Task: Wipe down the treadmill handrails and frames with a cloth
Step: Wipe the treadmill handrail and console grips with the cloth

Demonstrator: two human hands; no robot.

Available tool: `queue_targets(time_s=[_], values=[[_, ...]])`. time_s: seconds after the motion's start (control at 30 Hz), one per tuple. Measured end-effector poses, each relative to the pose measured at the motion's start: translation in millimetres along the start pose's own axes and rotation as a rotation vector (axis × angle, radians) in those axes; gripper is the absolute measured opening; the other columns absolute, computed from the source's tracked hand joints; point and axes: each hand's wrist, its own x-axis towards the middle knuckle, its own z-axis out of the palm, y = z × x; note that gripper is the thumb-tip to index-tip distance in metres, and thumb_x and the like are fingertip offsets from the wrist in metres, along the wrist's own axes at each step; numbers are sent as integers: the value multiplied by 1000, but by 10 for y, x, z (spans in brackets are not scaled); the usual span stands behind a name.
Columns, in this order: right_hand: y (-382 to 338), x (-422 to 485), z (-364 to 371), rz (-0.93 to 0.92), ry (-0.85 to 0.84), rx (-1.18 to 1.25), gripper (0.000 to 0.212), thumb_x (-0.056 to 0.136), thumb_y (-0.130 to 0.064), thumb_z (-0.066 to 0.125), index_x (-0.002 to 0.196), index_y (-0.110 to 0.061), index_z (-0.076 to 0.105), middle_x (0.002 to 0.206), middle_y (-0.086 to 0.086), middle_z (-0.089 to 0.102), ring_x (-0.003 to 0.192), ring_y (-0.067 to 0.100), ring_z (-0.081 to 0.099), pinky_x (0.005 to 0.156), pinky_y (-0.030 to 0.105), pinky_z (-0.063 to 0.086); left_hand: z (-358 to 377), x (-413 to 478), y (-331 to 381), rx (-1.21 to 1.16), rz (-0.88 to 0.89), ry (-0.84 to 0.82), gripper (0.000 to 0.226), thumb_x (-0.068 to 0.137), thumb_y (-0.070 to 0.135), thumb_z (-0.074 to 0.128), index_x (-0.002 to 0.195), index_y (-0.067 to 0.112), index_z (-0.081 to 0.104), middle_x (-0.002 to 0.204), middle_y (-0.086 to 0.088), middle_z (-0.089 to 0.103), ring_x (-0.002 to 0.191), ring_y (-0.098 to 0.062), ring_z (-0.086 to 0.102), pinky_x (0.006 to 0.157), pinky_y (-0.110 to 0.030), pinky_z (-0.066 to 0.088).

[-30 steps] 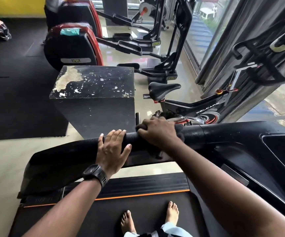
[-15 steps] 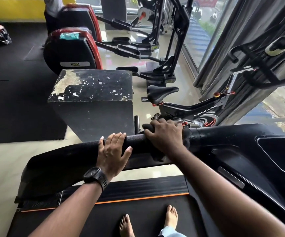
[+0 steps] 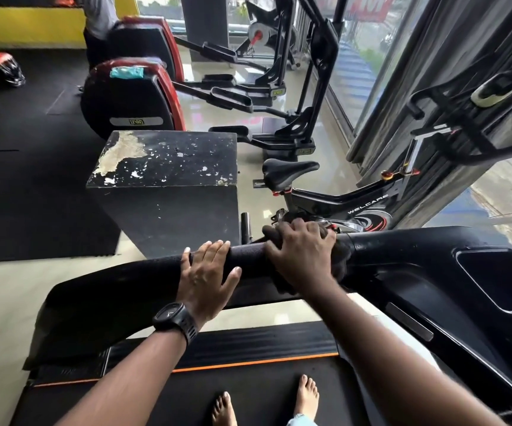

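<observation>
Because wiping needs a steady brace, I rest my left hand, fingers flat and relaxed, on the black foam-padded treadmill handrail while my right hand, just right of it, grips the dark crumpled cloth around that rail.

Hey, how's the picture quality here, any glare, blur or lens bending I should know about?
Head view: right hand and cloth on the handrail are sharp; daylight from the window leaves glare on the glossy floor; the far top-left corner looks smeared; the wide lens bends the curtain edges.
</observation>
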Motion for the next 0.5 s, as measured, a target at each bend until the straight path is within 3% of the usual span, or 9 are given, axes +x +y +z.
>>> queue_targets(time_s=[0.1, 0.23, 0.33, 0.43, 0.5], values=[[-162, -397, 224, -119, 168, 14, 44, 85, -57, 48, 117, -31, 62, 125, 0, 55, 124, 31, 48, 105, 68, 27, 10, 4, 22, 8, 11, -6, 65, 90, 56, 36, 137, 16, 55, 139, -4, 58, 132, -26, 50, 112, -61, 27], [-156, 40, 16, -299, -49, 25, 46, 87, -62, 45, 116, -32, 65, 123, -2, 61, 118, 29, 54, 97, 56, 35, 8, 8, 50, 12, 2, 0, 65, 89, 56, 36, 137, 16, 56, 139, -4, 58, 132, -26, 49, 112, -60, 26], [-23, 369, -136, -163, -218, 48, 46, 89, -63, 44, 116, -32, 65, 122, 2, 64, 116, 30, 56, 89, 48, 38, -1, 0, 56, 17, 9, -6, 65, 89, 56, 35, 137, 16, 55, 139, -4, 58, 132, -26, 50, 112, -61, 27], [30, 113, -49, 16, -67, 0, 48, 89, -61, 44, 119, -29, 64, 123, 3, 62, 119, 31, 52, 101, 62, 32, 1, 15, 95, 14, 22, -22, 66, 90, 56, 35, 138, 16, 54, 140, -4, 57, 133, -25, 49, 113, -60, 26], [-79, -189, 98, -31, 64, -9, 47, 87, -59, 45, 119, -30, 63, 125, 1, 58, 124, 31, 48, 105, 69, 26, 16, 27, 127, 16, 17, -17, 65, 90, 56, 36, 138, 16, 55, 139, -4, 58, 132, -26, 50, 112, -61, 28]])
